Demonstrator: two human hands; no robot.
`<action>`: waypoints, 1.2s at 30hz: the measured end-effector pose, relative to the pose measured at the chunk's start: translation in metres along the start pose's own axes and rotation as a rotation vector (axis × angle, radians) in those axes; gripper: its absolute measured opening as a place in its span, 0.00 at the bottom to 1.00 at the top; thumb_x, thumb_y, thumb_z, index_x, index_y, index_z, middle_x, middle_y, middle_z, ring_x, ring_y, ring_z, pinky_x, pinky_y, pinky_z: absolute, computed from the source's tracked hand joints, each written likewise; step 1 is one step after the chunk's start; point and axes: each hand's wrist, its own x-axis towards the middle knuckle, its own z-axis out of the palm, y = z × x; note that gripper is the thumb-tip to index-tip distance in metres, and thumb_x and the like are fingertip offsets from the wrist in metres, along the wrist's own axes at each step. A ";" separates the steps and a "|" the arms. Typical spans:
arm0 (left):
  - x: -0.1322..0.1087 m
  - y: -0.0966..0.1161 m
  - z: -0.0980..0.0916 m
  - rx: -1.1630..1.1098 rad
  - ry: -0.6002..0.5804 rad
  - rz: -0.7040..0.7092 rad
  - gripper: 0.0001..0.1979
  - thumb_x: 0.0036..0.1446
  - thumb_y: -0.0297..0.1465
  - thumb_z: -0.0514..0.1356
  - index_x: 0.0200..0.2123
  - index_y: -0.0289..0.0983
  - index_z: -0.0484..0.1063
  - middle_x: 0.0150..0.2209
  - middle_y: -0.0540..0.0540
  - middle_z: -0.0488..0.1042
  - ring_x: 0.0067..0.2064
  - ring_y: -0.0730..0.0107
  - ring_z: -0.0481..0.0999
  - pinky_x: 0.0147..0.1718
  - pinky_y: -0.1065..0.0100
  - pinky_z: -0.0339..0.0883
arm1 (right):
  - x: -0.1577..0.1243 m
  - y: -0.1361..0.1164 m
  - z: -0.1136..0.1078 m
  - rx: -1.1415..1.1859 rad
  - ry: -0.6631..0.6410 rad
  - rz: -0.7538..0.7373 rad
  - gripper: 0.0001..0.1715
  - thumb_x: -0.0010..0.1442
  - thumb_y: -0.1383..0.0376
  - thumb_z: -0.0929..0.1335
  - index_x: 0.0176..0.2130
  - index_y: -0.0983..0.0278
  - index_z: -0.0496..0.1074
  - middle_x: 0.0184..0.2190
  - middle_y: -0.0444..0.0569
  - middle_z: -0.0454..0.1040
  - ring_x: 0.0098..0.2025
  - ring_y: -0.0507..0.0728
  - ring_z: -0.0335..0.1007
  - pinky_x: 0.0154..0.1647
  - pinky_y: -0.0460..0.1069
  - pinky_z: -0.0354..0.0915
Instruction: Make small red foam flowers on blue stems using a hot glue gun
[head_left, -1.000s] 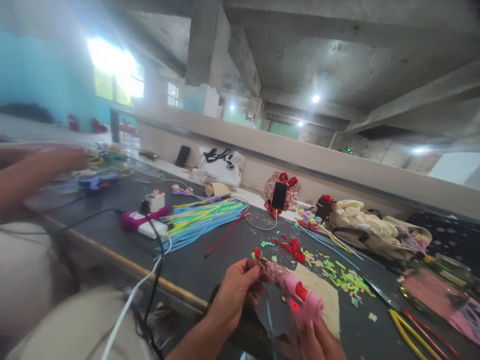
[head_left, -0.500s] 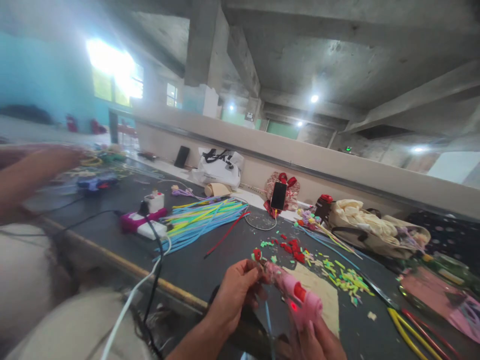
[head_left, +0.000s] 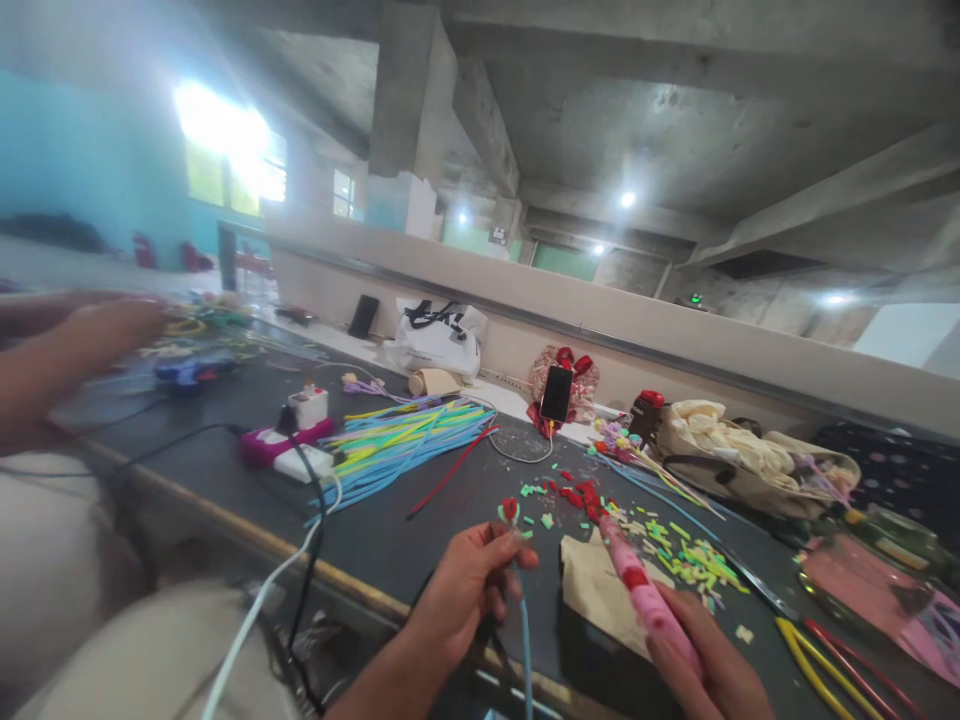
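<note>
Glue gun (head_left: 646, 603) swung right, off blue stem (head_left: 523, 625).

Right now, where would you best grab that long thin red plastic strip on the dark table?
Pinch the long thin red plastic strip toward its near end, from above: it lies flat on the dark table, bare either side there.

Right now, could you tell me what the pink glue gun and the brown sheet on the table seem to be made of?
Pink glue gun: probably moulded plastic, smooth with a soft sheen. Brown sheet: likely paper or thin card, matte, flat with straight edges.
</note>
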 end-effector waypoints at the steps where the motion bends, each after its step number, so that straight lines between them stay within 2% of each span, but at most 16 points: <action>1: -0.001 0.001 0.000 -0.004 -0.002 -0.004 0.08 0.47 0.32 0.60 0.25 0.34 0.64 0.23 0.50 0.74 0.13 0.85 0.64 0.07 0.83 0.53 | 0.003 0.008 -0.004 -0.116 -0.040 -0.096 0.19 0.51 0.61 0.66 0.45 0.60 0.68 0.40 0.48 0.74 0.39 0.56 0.72 0.35 0.42 0.68; 3: -0.002 0.001 0.001 -0.013 -0.014 -0.014 0.09 0.46 0.33 0.60 0.25 0.34 0.65 0.22 0.50 0.74 0.12 0.85 0.63 0.07 0.83 0.52 | 0.005 0.022 -0.009 -0.273 -0.098 -0.218 0.20 0.52 0.62 0.66 0.46 0.60 0.66 0.41 0.48 0.73 0.40 0.55 0.72 0.36 0.42 0.68; 5: -0.003 0.001 0.001 -0.025 -0.030 -0.022 0.09 0.47 0.33 0.61 0.25 0.33 0.65 0.22 0.50 0.74 0.11 0.86 0.63 0.06 0.83 0.52 | 0.005 0.031 -0.010 -0.361 -0.130 -0.265 0.20 0.54 0.62 0.64 0.47 0.60 0.65 0.41 0.50 0.72 0.40 0.55 0.72 0.37 0.42 0.68; 8: -0.004 0.001 0.001 -0.040 -0.046 -0.021 0.09 0.47 0.33 0.60 0.24 0.33 0.65 0.22 0.50 0.74 0.11 0.86 0.62 0.06 0.83 0.52 | 0.002 0.034 -0.008 -0.428 -0.151 -0.278 0.20 0.55 0.61 0.63 0.49 0.61 0.63 0.41 0.50 0.72 0.40 0.55 0.72 0.36 0.42 0.69; 12: -0.006 0.003 0.001 -0.030 -0.056 -0.027 0.09 0.47 0.33 0.61 0.23 0.33 0.66 0.22 0.50 0.74 0.11 0.86 0.61 0.06 0.83 0.50 | 0.003 0.034 -0.002 -0.516 -0.190 -0.246 0.20 0.54 0.60 0.63 0.48 0.60 0.64 0.40 0.50 0.72 0.37 0.55 0.73 0.30 0.43 0.70; 16: -0.011 0.005 0.002 -0.025 -0.074 -0.059 0.10 0.47 0.35 0.61 0.24 0.34 0.66 0.21 0.50 0.74 0.10 0.87 0.60 0.06 0.83 0.44 | 0.012 0.034 0.001 -0.601 -0.218 -0.242 0.18 0.53 0.58 0.64 0.45 0.58 0.68 0.39 0.51 0.72 0.37 0.58 0.72 0.32 0.48 0.69; 19: -0.015 0.004 0.006 -0.007 -0.120 -0.096 0.11 0.46 0.35 0.61 0.22 0.33 0.66 0.18 0.51 0.72 0.09 0.88 0.57 0.06 0.82 0.42 | 0.020 0.012 -0.001 -0.461 -0.099 -0.272 0.15 0.53 0.59 0.65 0.41 0.59 0.70 0.39 0.52 0.71 0.39 0.60 0.69 0.35 0.51 0.67; 21: -0.018 0.003 0.009 0.009 -0.160 -0.106 0.12 0.46 0.36 0.61 0.20 0.32 0.66 0.16 0.52 0.70 0.09 0.89 0.54 0.07 0.82 0.42 | 0.026 -0.016 -0.001 -0.181 -0.124 -0.180 0.10 0.57 0.63 0.62 0.39 0.59 0.69 0.36 0.50 0.72 0.37 0.56 0.69 0.35 0.47 0.66; 23: -0.021 0.003 0.012 0.017 -0.178 -0.110 0.12 0.46 0.36 0.61 0.20 0.32 0.67 0.16 0.52 0.70 0.09 0.90 0.53 0.07 0.82 0.42 | 0.033 -0.046 0.003 0.055 -0.168 -0.076 0.07 0.57 0.63 0.62 0.33 0.61 0.70 0.30 0.47 0.72 0.33 0.54 0.69 0.32 0.45 0.65; 26: -0.024 0.004 0.013 0.011 -0.203 -0.106 0.11 0.47 0.36 0.60 0.23 0.32 0.68 0.17 0.52 0.71 0.09 0.90 0.54 0.07 0.83 0.43 | 0.042 -0.073 0.016 0.195 -0.181 -0.112 0.05 0.55 0.64 0.65 0.32 0.62 0.70 0.27 0.46 0.71 0.27 0.52 0.66 0.26 0.44 0.62; 32: -0.025 0.008 0.011 -0.004 -0.239 -0.150 0.11 0.46 0.36 0.60 0.21 0.32 0.67 0.15 0.52 0.70 0.08 0.88 0.56 0.07 0.82 0.43 | 0.053 -0.072 0.031 0.156 -0.097 -0.394 0.05 0.54 0.70 0.65 0.33 0.62 0.70 0.27 0.47 0.71 0.29 0.52 0.67 0.28 0.45 0.63; 36: -0.023 0.006 0.011 -0.015 -0.270 -0.164 0.10 0.46 0.35 0.60 0.22 0.33 0.67 0.15 0.52 0.70 0.09 0.87 0.56 0.07 0.82 0.44 | 0.056 -0.074 0.027 0.189 -0.155 -0.351 0.04 0.54 0.69 0.65 0.31 0.62 0.69 0.26 0.46 0.71 0.28 0.51 0.67 0.28 0.45 0.62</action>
